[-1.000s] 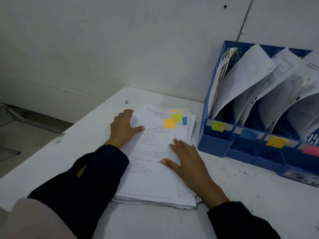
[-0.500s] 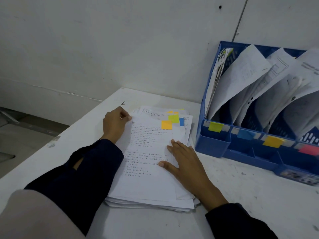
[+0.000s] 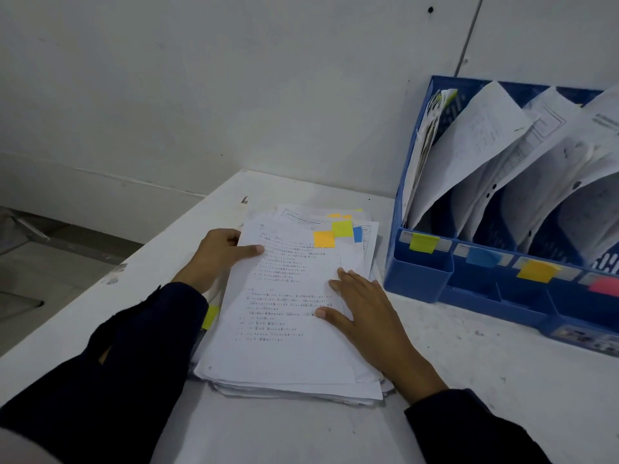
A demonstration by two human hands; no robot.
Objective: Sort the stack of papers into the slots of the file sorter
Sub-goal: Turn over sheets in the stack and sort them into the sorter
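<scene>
Dark-sleeved, my left hand (image 3: 221, 252) pinches the top left edge of the uppermost printed white sheet (image 3: 288, 306), thumb on top, fingers curled beneath the paper's edge. My right hand (image 3: 360, 304) lies flat, fingers spread, pressing the sheet's right side. Beneath: an uneven stack of white papers (image 3: 294, 388) on the white tabletop (image 3: 502, 380), bearing an orange sticky tab (image 3: 324, 239), a yellow-green one (image 3: 342, 228) and a blue one (image 3: 357, 234) near the far edge; another yellow tab (image 3: 210, 317) pokes out beside my left sleeve. Right of the stack, near but apart: a blue plastic file sorter (image 3: 418, 279) against the wall, slots holding leaning papers, its front labelled yellow-green (image 3: 423, 243), blue (image 3: 482, 256), orange (image 3: 536, 272) and pink (image 3: 606, 285).
</scene>
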